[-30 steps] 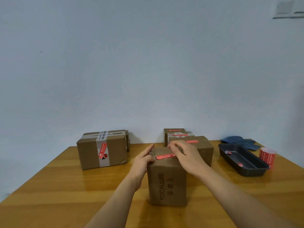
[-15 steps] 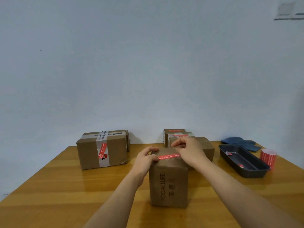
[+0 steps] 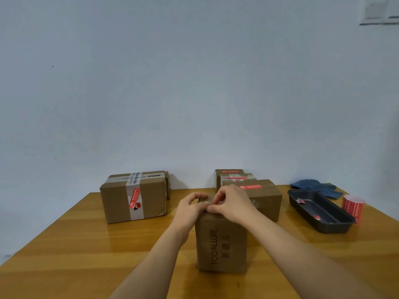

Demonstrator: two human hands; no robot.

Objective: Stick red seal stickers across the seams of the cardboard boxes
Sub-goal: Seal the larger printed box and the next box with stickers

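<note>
A tall cardboard box [image 3: 221, 244] printed FOCALLURE stands on the wooden table [image 3: 64, 244] in front of me. My left hand [image 3: 190, 209] grips its top left edge with curled fingers. My right hand [image 3: 232, 203] lies over the top, its curled fingers and thumb pinching down on the red seal sticker [image 3: 214, 205], which is almost wholly hidden beneath them. The fingertips of both hands meet at the box's top left. A roll of red stickers [image 3: 353, 207] stands at the far right.
A taped box [image 3: 112, 203] bearing a red sticker sits at the left. Three stickered boxes [image 3: 267, 197] stand behind the held one. A black tray [image 3: 323, 221] with sticker scraps and blue gloves [image 3: 313, 186] lie at the right.
My right hand has slid left along the box top, covering the red sticker that showed before. My left hand has curled tighter on the top left edge.
</note>
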